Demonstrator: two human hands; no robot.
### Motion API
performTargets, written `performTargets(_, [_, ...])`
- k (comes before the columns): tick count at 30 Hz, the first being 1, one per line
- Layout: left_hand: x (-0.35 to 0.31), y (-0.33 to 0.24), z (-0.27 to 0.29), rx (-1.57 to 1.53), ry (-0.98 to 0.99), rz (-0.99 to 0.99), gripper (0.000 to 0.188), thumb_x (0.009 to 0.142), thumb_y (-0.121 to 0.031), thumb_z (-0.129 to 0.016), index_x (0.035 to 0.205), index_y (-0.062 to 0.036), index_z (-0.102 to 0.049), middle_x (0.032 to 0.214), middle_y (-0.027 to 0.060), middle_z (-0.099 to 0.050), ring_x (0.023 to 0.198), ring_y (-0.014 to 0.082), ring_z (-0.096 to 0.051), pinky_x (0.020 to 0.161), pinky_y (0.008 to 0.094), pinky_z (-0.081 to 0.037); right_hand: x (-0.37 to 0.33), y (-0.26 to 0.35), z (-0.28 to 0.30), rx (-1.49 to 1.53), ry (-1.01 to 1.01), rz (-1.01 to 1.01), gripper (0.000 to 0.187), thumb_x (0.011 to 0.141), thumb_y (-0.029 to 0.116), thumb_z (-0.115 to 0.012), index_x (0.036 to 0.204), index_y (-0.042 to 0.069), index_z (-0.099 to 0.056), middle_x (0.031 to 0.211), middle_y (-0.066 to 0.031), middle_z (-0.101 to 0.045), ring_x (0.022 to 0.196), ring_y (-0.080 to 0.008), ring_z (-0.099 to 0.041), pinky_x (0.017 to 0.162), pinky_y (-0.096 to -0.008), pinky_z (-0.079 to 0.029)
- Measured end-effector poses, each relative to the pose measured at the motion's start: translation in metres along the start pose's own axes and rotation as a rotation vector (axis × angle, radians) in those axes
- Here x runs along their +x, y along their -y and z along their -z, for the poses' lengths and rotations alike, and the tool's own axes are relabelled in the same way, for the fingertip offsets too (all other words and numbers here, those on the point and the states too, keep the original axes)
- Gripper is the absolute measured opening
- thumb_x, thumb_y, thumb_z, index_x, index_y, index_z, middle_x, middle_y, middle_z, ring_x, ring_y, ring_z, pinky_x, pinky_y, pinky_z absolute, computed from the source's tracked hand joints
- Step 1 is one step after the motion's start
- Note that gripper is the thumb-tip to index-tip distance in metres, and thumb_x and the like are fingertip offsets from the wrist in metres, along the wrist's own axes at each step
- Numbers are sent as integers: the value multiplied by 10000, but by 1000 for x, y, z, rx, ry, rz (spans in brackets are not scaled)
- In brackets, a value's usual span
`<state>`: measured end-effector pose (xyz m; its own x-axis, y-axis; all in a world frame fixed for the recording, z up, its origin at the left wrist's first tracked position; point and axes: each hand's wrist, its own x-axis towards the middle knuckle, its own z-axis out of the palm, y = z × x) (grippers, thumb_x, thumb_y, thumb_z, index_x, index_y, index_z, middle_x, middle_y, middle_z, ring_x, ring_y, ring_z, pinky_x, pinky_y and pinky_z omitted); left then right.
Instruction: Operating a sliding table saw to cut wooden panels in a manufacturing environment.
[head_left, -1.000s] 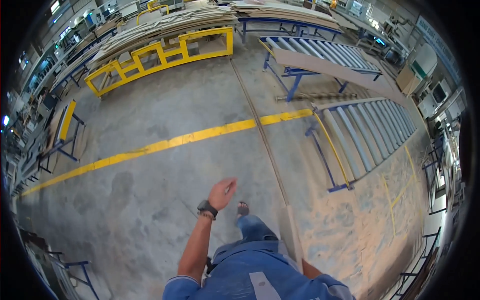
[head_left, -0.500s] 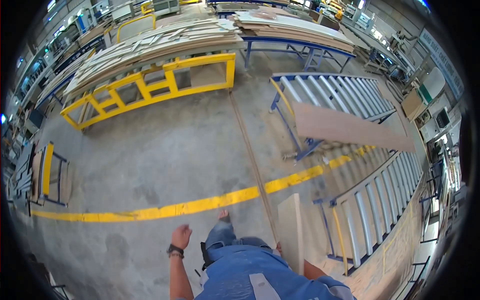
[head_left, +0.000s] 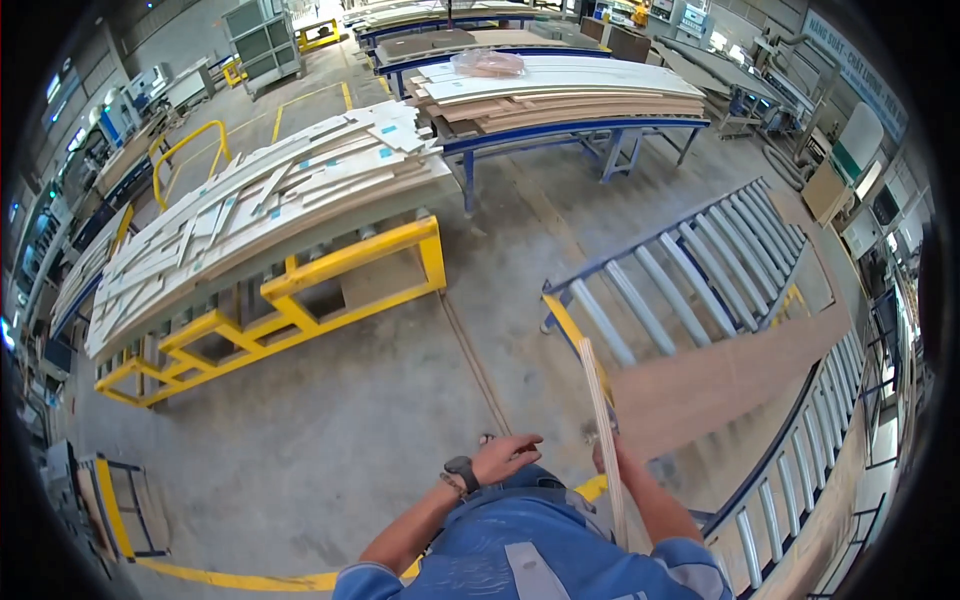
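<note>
At my right side a long pale wooden board stands on edge, its narrow layered edge turned up. My right hand grips it low on its side, with the fingers partly hidden by the board. In front of my waist my left hand holds nothing; its fingers are stretched out and loosely apart. A dark watch and a bracelet circle the left wrist. Just beyond the held board, a wide brown wooden sheet bridges two roller conveyors.
The far roller conveyor has a blue frame; the nearer one lies along my right. Ahead left, a yellow-framed stand carries piled white offcut strips. Stacked panels rest on a blue table. A small yellow-and-blue rack stands far left.
I have moved forward, past the yellow floor line, closer to the stand and far conveyor. My left hand swung in front of my waist. The held board now shows mostly its edge.
</note>
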<state>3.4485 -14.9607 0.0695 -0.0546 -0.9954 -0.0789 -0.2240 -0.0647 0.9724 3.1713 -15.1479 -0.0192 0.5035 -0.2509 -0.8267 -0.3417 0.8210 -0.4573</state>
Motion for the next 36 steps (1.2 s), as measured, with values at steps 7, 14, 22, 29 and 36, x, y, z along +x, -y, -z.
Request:
performTargets(7, [82,42,211,-106,-425,227,347,891,-206,-605,1173,-6,-569,974,122,-661,909,165,-627,805,293,-495,129,298,13,134,-149,323,592,889,643,-360,1043,132,-618,865,-24,-614,859,-153,-576,747,-345,-489])
performTargets(14, [265,80,405,-159,-691,246,269,893,-157,-599,1102,13,-605,931,90,-660,858,122,-611,771,272,-492,250,521,25,549,-203,720,609,833,689,-432,1073,145,-561,910,-36,-585,817,-227,-582,704,-410,-516])
performTargets(22, [546,28,565,-108,-554,77,314,882,-144,-613,1158,-1,-567,957,89,-662,886,143,-620,799,270,-486,332,745,-12,731,-395,860,702,929,609,-286,1423,111,-299,1440,-70,-364,1301,-280,-364,1075,-458,-292])
performTargets(29, [772,103,620,-637,-881,198,263,912,-109,-560,1144,14,-552,961,111,-648,837,186,-644,761,301,-539,473,979,82,630,-517,841,712,923,609,-314,1421,100,-295,1437,-61,-361,1263,-291,-395,1024,-441,-367])
performTargets(36, [1009,79,705,-874,-930,130,335,903,-138,-593,1196,3,-513,1016,98,-641,876,204,-652,758,295,-532,547,1220,101,611,-563,700,772,916,622,-311,1411,30,-298,1376,-92,-429,1201,-278,-469,968,-408,-431])
